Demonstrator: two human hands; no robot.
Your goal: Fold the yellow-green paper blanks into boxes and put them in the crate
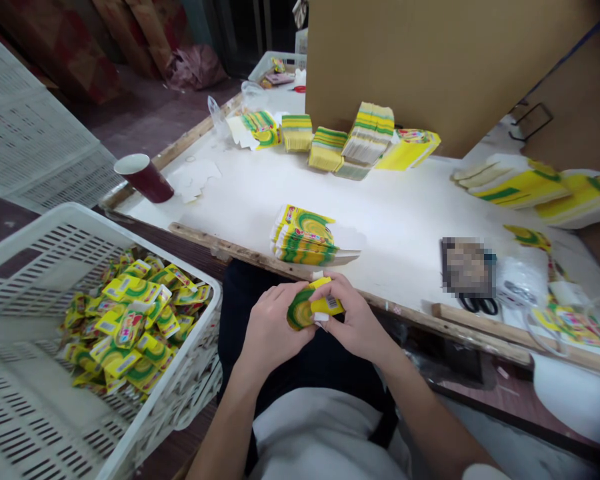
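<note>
Left hand (275, 327) and right hand (355, 320) grip a yellow carton (301, 309), flattened stack (305, 237) just beyond, basket (83, 233) at left

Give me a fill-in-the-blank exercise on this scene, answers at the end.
1. The small carton held between the left hand and the right hand is mainly yellow and ____.
2. The white basket containing a pile of cartons stands on the person's ____ side.
3. The scissors on the table have handles coloured ____.
4. The large cardboard panel at the far side of the table is coloured ____.

Missing words: green; left; black; brown.
</note>
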